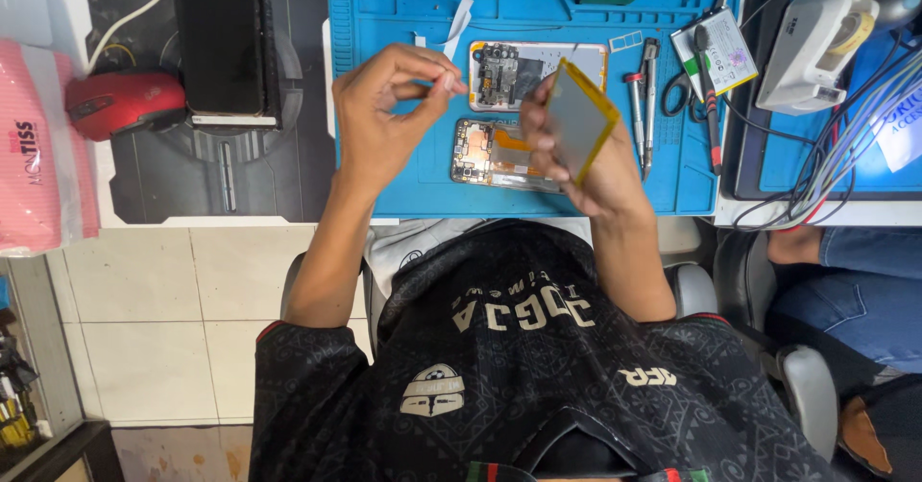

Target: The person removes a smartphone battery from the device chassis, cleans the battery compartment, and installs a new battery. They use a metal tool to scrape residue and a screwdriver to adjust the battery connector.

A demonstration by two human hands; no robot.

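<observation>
My right hand (576, 160) holds a flat phone battery (579, 117) with a yellow edge, tilted above the blue work mat (384, 165). My left hand (389, 112) is raised beside it, with thumb and forefinger pinched on a small pale strip (446, 83). Under my hands lie two opened phone parts on the mat: a back frame with a circuit board (504, 69) and a second opened body with copper shielding (485, 151).
Screwdrivers (642, 108), scissors and a small card lie right of the phones. A red mouse (125, 103) and a black device (226, 40) sit left of the mat. A white tape dispenser (816, 45) and cables are at right. Another person's legs show at far right.
</observation>
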